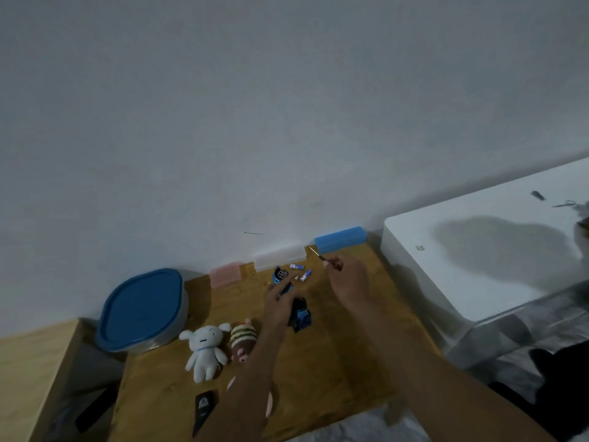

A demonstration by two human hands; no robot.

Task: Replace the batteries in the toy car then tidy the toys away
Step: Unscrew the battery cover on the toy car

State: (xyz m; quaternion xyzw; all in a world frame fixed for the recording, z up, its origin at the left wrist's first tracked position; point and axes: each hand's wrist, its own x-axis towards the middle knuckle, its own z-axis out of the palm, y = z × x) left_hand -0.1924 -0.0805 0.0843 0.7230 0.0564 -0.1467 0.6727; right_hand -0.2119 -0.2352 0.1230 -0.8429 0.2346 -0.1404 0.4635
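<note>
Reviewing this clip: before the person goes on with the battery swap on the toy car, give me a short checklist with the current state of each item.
1. Toy car held steady: ok, the left hand grips it on the wooden table.
2. Tool ready: ok, the right hand pinches a thin screwdriver, tip raised off the car.
3. Batteries within reach: ok, two batteries lie just beyond the car.
4. Which batteries are fresh: cannot tell.
5. Battery compartment open: cannot tell, too dark and partly covered by the hand.
6. Storage for tidying: ok, blue-lidded container sits closed at the left; plush toys are not yet put away.
</note>
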